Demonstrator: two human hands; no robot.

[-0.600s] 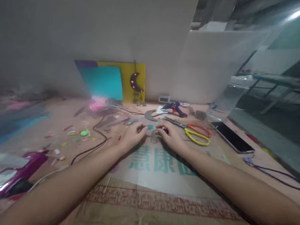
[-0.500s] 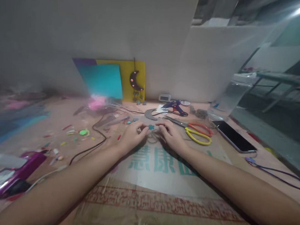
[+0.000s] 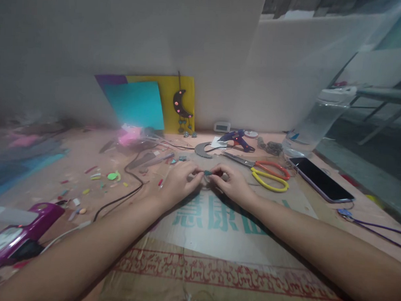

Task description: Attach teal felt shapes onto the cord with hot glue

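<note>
Over the middle of the work sheet, my left hand point(image 3: 182, 180) and my right hand point(image 3: 231, 182) meet at the fingertips. Both are closed in a pinch on a small teal piece point(image 3: 207, 172), which looked star-shaped a moment ago and is now partly covered by fingers. A thin cord loops just beneath it; its ends are hidden. Right behind the hands lies a grey crescent point(image 3: 203, 150). To the right of my right hand are scissors point(image 3: 270, 181) with one orange and one yellow handle, their blades pointing left.
A blue glue gun point(image 3: 240, 139) rests at the back. A phone point(image 3: 321, 180) and a clear plastic container point(image 3: 316, 121) stand on the right. Left are coloured scraps point(image 3: 113, 176), a dark cable point(image 3: 133, 198) and a purple power strip point(image 3: 36, 230). A decorated moon point(image 3: 180, 103) hangs before yellow card.
My right fingertips have moved left and closed onto the teal piece, which sat at my left fingertips. The gap between the hands has shut. The view has shifted slightly.
</note>
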